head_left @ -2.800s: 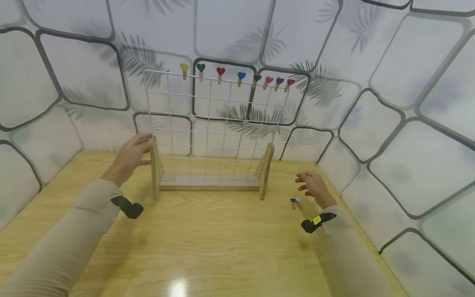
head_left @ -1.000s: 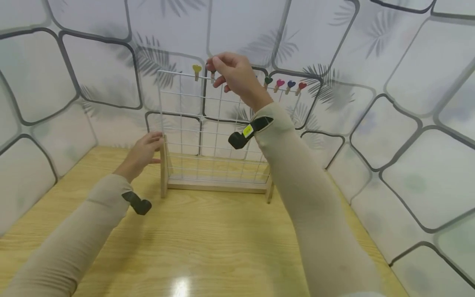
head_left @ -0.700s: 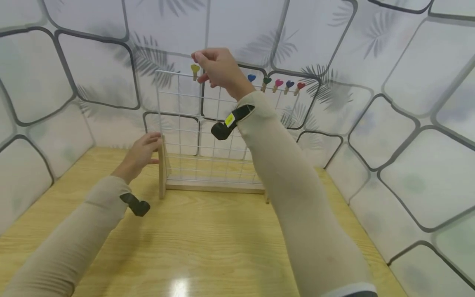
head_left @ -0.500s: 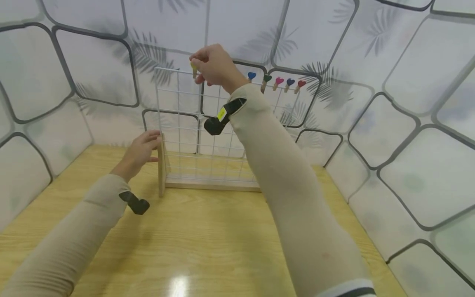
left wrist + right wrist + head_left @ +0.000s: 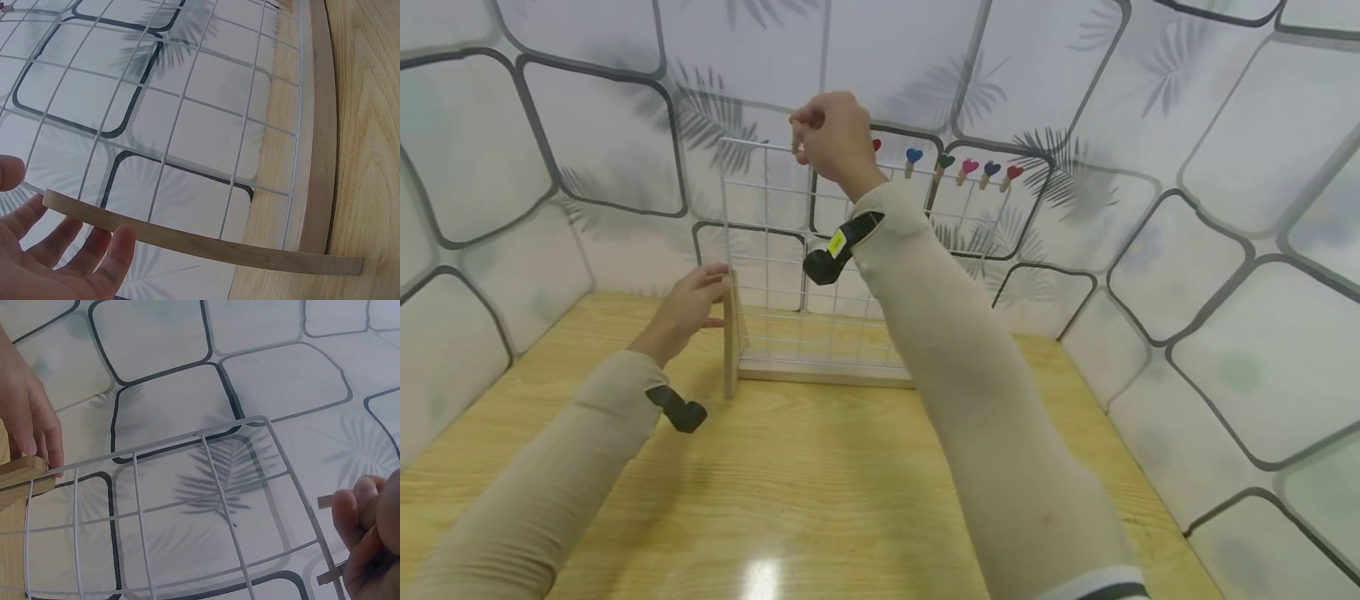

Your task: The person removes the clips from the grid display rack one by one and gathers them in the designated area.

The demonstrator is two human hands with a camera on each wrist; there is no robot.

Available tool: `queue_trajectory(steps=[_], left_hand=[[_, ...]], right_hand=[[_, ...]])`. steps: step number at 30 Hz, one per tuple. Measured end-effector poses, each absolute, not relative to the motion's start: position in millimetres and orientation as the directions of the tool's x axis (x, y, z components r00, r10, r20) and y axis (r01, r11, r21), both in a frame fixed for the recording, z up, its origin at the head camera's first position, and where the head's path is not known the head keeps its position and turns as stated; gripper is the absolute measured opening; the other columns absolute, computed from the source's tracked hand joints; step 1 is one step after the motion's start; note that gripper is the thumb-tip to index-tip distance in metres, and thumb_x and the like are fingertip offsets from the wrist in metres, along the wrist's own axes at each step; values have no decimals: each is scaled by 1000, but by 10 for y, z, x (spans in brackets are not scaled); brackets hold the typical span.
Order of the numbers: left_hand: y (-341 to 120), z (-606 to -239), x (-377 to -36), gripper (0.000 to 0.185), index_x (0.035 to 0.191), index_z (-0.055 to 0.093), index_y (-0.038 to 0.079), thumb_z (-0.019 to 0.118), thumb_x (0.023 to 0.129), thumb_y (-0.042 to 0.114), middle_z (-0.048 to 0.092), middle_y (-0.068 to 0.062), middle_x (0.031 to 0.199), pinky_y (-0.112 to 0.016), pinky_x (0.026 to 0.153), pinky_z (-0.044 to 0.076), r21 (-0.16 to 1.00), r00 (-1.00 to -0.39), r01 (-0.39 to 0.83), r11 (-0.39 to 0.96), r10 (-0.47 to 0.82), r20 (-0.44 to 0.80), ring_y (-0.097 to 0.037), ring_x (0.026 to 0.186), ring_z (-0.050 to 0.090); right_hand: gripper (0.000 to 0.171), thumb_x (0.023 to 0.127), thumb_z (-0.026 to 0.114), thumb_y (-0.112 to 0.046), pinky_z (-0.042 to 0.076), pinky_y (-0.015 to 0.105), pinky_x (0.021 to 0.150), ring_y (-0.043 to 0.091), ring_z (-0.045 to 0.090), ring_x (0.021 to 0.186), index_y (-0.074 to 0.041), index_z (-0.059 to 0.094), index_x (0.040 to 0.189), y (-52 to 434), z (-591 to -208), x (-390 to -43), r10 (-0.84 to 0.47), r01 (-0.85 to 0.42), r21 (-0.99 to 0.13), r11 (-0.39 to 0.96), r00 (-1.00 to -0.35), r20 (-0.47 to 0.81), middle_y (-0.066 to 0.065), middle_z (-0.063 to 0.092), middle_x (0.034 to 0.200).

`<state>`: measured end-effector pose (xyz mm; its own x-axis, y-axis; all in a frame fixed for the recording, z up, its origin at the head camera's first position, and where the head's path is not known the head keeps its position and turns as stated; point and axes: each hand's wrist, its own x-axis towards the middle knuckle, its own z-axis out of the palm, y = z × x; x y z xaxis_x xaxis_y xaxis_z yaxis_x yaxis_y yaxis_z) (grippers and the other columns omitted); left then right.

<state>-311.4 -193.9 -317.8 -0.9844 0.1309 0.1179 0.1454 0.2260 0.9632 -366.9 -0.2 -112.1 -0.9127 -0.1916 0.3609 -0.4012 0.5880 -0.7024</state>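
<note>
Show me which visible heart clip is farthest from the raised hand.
The red clip at the row's right end, beyond the dark blue clip; every other visible clip, including the second red one, sits nearer the right hand.

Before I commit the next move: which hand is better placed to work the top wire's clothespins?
Probably the right hand: it is at the top wire, fingers curled round a clothespin. The left hand is lower, touching the wooden side post.

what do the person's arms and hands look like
Left hand and right hand are bare. The sleeves are beige, each with a black mount at the wrist; the right mount has a yellow label. A dark-striped white band shows on the right sleeve.
</note>
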Motion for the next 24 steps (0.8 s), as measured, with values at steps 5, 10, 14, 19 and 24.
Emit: queue_trajectory(steps=[5, 10, 14, 19, 24], left_hand=[[-1938, -3175, -3128, 58, 144, 17, 5, 37, 98, 34, 16, -21, 147, -52, 92, 39, 963, -983, 152, 224, 138, 123, -39, 127, 26], [-1948, -3181, -3089, 58, 145, 15, 3, 34, 99, 33, 14, -23, 147, -53, 92, 39, 960, -982, 149, 237, 146, 116, -41, 128, 24], [-1951, -3179, -3058, 57, 144, 16, 2, 34, 99, 32, 13, -22, 147, -52, 92, 39, 958, -985, 141, 249, 136, 109, -40, 129, 23], [-1937, -3162, -3094, 60, 144, 17, 2, 35, 98, 35, 14, -22, 147, -52, 92, 39, 956, -984, 149, 253, 135, 118, -40, 129, 24], [-1949, -3187, -3147, 60, 145, 16, 4, 35, 98, 36, 14, -21, 148, -52, 93, 39, 957, -984, 143, 252, 139, 110, -39, 129, 24]], right_hand=[[19, 90, 57, -18, 42, 21, 49, 14, 62, 65, -14, 64, 108, 134, -1103, -3629, -247, -442, -823, 356, -894, 374, -2, 63, 96], [24, 91, 56, -20, 38, 24, 47, 19, 61, 71, -14, 61, 113, 324, -1149, -3515, -360, -442, -842, 310, -874, 327, 0, 63, 103], [25, 91, 56, -23, 40, 26, 50, 22, 62, 77, -14, 61, 114, 503, -1247, -3466, -412, -453, -807, 378, -863, 291, 1, 64, 102], [24, 91, 57, -25, 43, 28, 52, 22, 62, 78, -14, 62, 111, 789, -1392, -3453, -429, -472, -758, 450, -859, 280, 2, 64, 101], [23, 90, 58, -24, 45, 27, 53, 24, 62, 77, -12, 63, 110, 1070, -1583, -3411, -412, -452, -758, 470, -872, 264, 4, 64, 100]])
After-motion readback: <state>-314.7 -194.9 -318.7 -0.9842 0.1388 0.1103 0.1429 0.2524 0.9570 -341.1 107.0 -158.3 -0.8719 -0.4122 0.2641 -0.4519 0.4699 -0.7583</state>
